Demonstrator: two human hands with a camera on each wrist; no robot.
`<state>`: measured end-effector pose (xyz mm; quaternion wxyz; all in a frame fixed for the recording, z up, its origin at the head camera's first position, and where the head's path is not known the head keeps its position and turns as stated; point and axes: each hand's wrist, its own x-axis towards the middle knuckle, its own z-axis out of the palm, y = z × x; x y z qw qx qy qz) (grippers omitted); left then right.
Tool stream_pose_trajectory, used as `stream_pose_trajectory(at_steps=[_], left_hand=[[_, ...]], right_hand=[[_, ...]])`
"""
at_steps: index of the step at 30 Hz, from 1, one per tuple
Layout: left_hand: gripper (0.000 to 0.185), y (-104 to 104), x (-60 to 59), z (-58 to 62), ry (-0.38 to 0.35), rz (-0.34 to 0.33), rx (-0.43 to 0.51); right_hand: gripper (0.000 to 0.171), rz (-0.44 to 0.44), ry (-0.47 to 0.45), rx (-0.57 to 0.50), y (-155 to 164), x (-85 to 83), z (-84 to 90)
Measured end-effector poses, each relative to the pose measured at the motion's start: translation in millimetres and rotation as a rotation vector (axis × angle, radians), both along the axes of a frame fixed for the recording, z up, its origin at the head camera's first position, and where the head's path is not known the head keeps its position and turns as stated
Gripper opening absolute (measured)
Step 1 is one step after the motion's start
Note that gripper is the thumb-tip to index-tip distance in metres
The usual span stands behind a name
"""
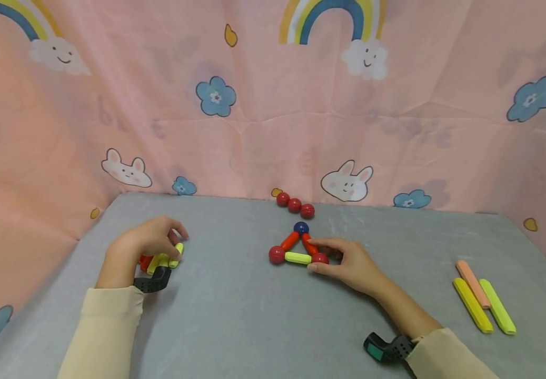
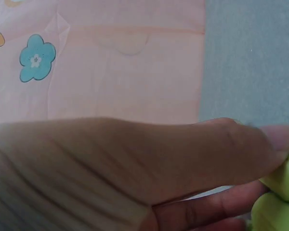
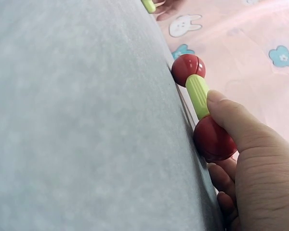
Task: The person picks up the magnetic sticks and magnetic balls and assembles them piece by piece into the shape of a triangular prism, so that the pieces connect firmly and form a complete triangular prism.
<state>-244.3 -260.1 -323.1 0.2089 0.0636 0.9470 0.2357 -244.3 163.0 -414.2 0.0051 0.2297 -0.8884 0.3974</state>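
Note:
A flat triangle lies mid-table: a blue ball (image 1: 300, 228) at the top, two red balls at the base, two orange-red rods (image 1: 290, 240) as sides and a yellow-green rod (image 1: 298, 257) (image 3: 197, 95) along the bottom. My right hand (image 1: 348, 261) pinches the right red ball (image 1: 319, 258) (image 3: 213, 138), thumb on the rod's end. The left red ball (image 1: 276, 255) (image 3: 188, 69) lies free. My left hand (image 1: 147, 243) curls over a small pile of yellow-green and red rods (image 1: 165, 259) (image 2: 278, 195) at the left, thumb and fingers on them.
Three red balls (image 1: 294, 205) sit in a row at the table's back edge. A peach stick and two yellow-green sticks (image 1: 483, 297) lie at the right. Grey felt (image 1: 235, 316) covers the table. Pink patterned cloth walls it on three sides.

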Motion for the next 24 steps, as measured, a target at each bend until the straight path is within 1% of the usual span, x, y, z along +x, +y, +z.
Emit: stream_pose_trajectory(at_steps=[8, 13, 17, 20, 24], left_hand=[[0.031, 1.4, -3.4, -6.4, -0.008, -0.046, 0.060], [0.028, 3.6, -6.6, -12.0, -0.007, -0.044, 0.101], [0.028, 4.6, -8.4, -13.5, -0.010, -0.029, 0.149], [0.029, 5.2, -10.1, -13.5, 0.009, -0.024, 0.175], [0.028, 6.9, -12.4, -13.8, 0.067, -0.039, 0.184]], right_hand=[[0.053, 0.015, 0.004, -0.015, 1.1, 0.4, -0.1], [0.053, 0.011, 0.007, -0.016, 1.7, 1.0, -0.9], [0.053, 0.008, 0.005, -0.014, 1.2, 1.2, -0.3], [0.053, 0.007, 0.004, -0.013, 1.1, 1.3, 0.0], [0.053, 0.006, -0.002, -0.016, 1.1, 1.2, -0.2]])
